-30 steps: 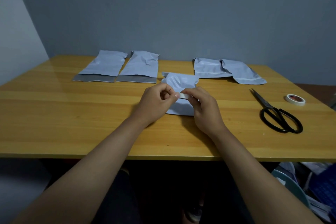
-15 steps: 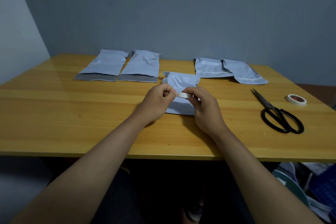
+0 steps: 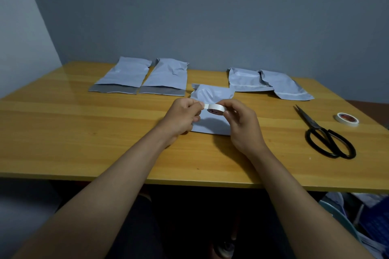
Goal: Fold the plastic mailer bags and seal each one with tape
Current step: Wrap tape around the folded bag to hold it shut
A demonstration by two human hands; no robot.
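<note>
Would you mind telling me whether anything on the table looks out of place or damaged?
Nothing stands out. The mailer bags lie flat in a row, merely creased. The scissors and spare tape roll rest apart on the table, right side.

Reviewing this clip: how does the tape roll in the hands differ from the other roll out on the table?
The held tape roll is gripped on edge by the right hand above the folded mailer, while the spare tape roll lies flat on the table beyond the scissors. The left hand pinches the held roll's free end; the spare is untouched. Both are white.
</note>
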